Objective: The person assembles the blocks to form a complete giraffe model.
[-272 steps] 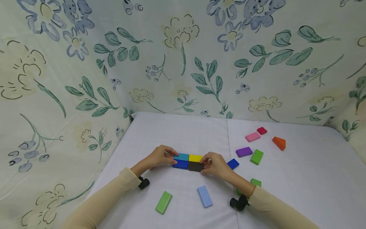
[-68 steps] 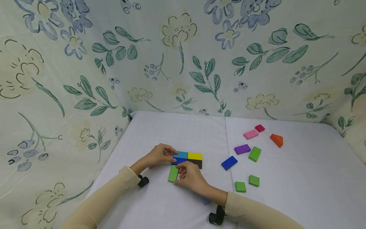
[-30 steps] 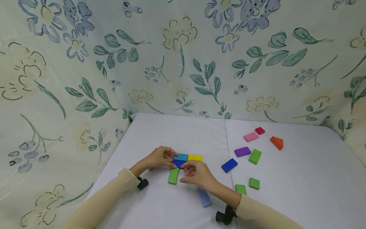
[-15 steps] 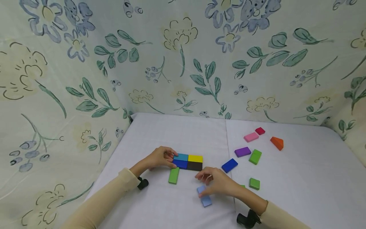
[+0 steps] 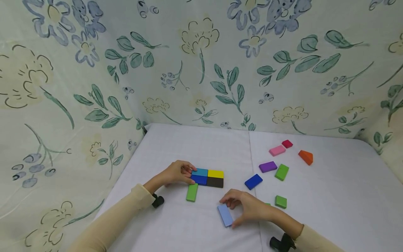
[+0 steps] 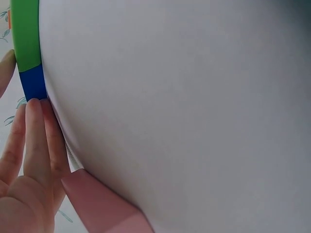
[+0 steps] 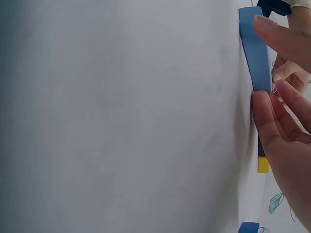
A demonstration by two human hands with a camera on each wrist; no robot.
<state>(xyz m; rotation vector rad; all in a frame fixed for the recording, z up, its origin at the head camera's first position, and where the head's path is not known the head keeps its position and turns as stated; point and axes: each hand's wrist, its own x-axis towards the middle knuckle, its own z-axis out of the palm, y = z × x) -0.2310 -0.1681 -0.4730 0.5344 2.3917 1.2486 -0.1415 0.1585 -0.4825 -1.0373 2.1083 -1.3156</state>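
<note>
Right hand [image 5: 250, 207] is pinching a pale-blue block [image 5: 224, 214], long axis slanting left toward the table's [image 5: 189, 227] far edge. Left hand [image 5: 177, 172] is gripping two bluish blocks [image 5: 199, 180].

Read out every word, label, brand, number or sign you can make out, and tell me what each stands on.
None: no readable text shows in any view.
The light blue block and the other blocks show plain coloured faces.
The floral cloth bears only printed plant motifs.
The black wrist devices look too small and dark to tell.
</note>
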